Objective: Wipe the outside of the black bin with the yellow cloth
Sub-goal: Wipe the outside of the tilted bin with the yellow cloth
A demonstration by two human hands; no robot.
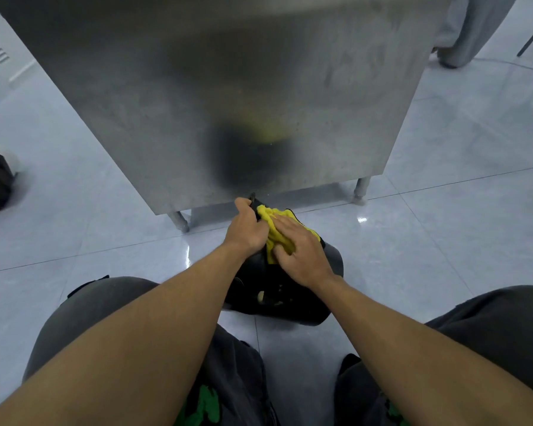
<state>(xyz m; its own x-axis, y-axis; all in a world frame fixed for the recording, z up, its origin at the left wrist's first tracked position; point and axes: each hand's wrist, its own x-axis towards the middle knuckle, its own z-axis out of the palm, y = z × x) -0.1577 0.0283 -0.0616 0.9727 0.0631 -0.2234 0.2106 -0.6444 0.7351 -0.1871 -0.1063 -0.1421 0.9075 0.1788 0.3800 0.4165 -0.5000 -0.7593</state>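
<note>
black bin [277, 290]: on the floor just in front of the steel cabinet [228, 103]
left hand [247, 230]: fingers curled tight round the bin's rim
right hand [302, 250]: fingers spread, pressing the yellow cloth [273, 227] onto the bin's side

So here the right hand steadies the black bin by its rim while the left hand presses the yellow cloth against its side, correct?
Not quite: the hands are swapped. In the head view the left hand grips the rim of the black bin, and the right hand presses the yellow cloth against its side. The rest stands.
</note>
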